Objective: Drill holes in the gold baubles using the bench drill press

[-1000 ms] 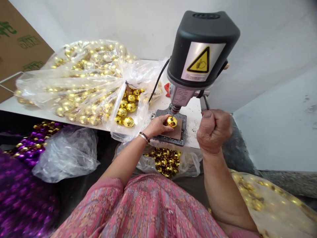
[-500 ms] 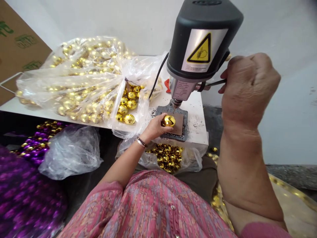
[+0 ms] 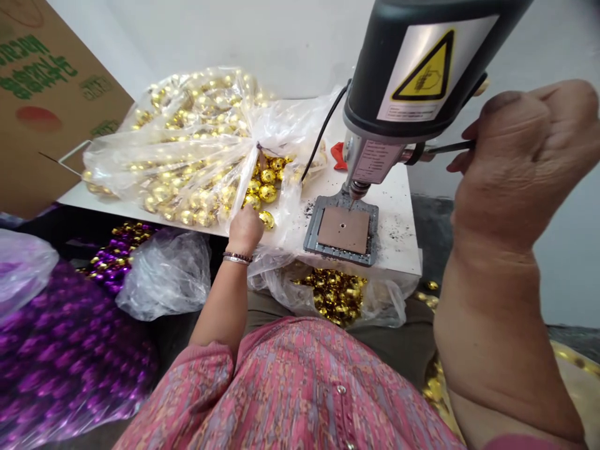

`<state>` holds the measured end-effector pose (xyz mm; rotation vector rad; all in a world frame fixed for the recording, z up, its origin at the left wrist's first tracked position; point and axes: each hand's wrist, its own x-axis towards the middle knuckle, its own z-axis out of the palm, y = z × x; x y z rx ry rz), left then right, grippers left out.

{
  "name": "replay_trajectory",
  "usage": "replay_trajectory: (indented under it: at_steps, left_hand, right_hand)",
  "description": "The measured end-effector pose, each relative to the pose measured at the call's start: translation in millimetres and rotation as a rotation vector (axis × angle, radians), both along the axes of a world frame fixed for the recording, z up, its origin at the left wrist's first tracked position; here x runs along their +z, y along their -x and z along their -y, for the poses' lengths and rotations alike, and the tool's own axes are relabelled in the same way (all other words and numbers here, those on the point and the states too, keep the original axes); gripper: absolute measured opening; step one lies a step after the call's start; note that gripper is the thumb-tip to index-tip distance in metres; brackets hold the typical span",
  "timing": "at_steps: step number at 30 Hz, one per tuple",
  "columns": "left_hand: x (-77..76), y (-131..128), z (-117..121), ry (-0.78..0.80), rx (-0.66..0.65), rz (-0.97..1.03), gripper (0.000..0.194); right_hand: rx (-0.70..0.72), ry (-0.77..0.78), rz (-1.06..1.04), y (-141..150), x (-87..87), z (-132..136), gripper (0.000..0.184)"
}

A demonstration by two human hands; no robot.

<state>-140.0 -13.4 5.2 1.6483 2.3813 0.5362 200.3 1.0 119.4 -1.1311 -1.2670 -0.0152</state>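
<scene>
Off-white plaster wall [image 3: 210, 44] fills 12 o'clock, running behind the bench. A second, paler wall [image 3: 567, 206] sits at 3 o'clock, meeting the first at a corner hidden by the hardware in front. Grey concrete floor [image 3: 574, 334] shows at 4 o'clock. White laminate-topped bench [image 3: 398, 209] spans 12 to 2 o'clock, dusted with dark specks. Corrugated cardboard carton flap [image 3: 42, 106], green print, leans in at 10 o'clock. Light soft, even.

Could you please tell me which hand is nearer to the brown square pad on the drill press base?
Left. The left hand is beside the gold mirror balls, left of the brown square pad; the right hand is farther off to the pad's right, gripping the drill press lever.
</scene>
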Motion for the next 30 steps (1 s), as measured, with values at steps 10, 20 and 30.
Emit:
replay_trajectory:
  at_steps: [10, 20, 30]
  left_hand:
    - [-7.3, -19.1, 0.4, 0.186, -0.113, 0.208, 0.012]
    - [6.1, -44.0, 7.0, -0.040, -0.202, 1.107, 0.038]
    - [-7.6, -114.0, -19.8, 0.064, -0.490, 0.817, 0.023]
  right_hand:
    - [0.004, 0.003, 0.068, 2.8, -5.7, 10.3, 0.032]
    - [0.005, 0.023, 0.112, 0.7, -5.1, 12.8, 0.035]
    - [0.063, 0.038, 0.088, 8.0, 7.4, 18.1, 0.034]
